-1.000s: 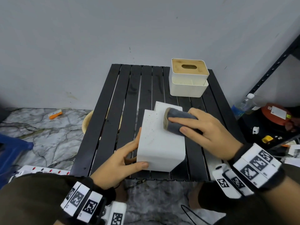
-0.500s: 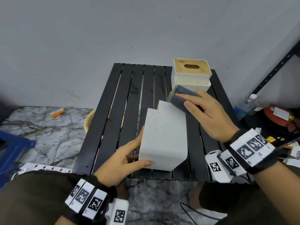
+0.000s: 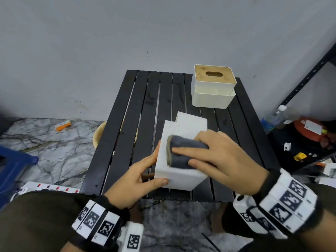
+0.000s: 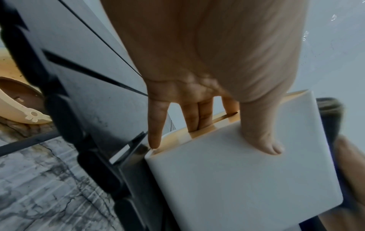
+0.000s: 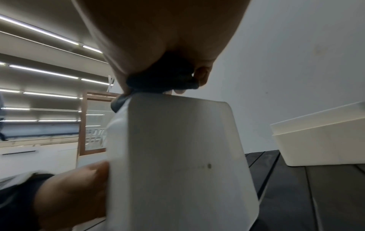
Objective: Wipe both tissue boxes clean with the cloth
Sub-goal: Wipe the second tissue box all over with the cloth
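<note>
White box (image 3: 179, 171) lies on its side on the black slatted table (image 3: 127, 135), near the front edge. Left hand (image 3: 131, 180) holds it: thumb pressed on the near face, fingers reaching along the left side, where the left wrist view shows a wooden lid. Right hand (image 3: 223, 160) grips a folded dark grey cloth (image 3: 183, 151), fingers curled over it, and presses it onto the upward face of the box. Small specks show on that face beyond the cloth. Second box (image 3: 212, 88), white with a wooden slotted lid, stands upright at the far right corner of the table, well apart from the first. Beige bowl (image 3: 99, 133) sits on the marble floor under the table's left edge.
</note>
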